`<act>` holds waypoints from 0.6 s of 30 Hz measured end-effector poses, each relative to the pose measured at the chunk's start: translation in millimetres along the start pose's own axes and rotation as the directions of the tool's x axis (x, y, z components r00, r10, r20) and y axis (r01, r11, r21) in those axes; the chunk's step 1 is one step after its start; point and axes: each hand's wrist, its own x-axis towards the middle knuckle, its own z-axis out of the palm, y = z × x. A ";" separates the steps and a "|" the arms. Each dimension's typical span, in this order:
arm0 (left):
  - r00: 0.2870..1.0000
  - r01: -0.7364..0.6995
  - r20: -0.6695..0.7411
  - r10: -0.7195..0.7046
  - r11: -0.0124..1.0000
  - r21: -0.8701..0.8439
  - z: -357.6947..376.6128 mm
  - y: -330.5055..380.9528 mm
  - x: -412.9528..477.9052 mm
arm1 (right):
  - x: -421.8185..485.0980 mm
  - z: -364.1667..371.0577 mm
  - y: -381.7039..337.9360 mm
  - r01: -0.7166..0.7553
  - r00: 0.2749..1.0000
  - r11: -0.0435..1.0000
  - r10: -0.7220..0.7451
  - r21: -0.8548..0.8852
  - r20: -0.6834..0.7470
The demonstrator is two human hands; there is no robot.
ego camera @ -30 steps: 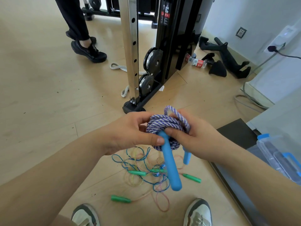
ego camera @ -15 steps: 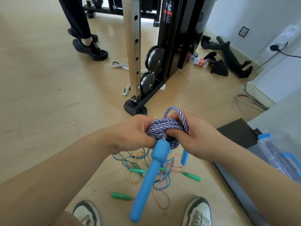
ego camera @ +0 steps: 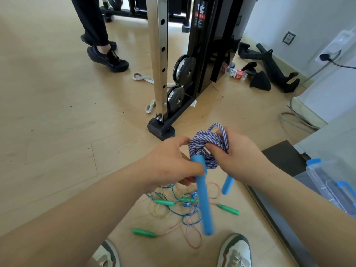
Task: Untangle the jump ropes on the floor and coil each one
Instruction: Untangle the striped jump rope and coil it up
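A purple-and-white braided jump rope [ego camera: 209, 145] is bundled in a coil between my two hands. My left hand [ego camera: 169, 162] grips the upper end of its long blue foam handle [ego camera: 204, 199], which hangs down and looks blurred. My right hand [ego camera: 237, 153] pinches the coil, thumb pressed into the strands. The second blue handle [ego camera: 227, 185] dangles under my right hand. On the floor below lies a tangle of thin blue, yellow and pink ropes [ego camera: 179, 207] with green handles [ego camera: 144, 232].
A black and steel cable machine [ego camera: 173, 83] stands just ahead, a white rope [ego camera: 141, 77] lying by its base. Another person's legs and black shoes [ego camera: 107, 56] are at the back left. A clear bin with blue clips [ego camera: 333, 182] sits right. My shoes [ego camera: 235, 251] are below.
The long blue handle swung from pointing down-left back to hanging nearly straight down. My left hand moved onto its upper end. The coil stayed between both hands.
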 end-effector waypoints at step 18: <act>0.968 -0.246 0.114 0.223 0.935 0.257 -10.5 -8.8 11.5 | -8.8 5.4 -5.1 0.075 0.969 0.997 -0.074 0.003 0.236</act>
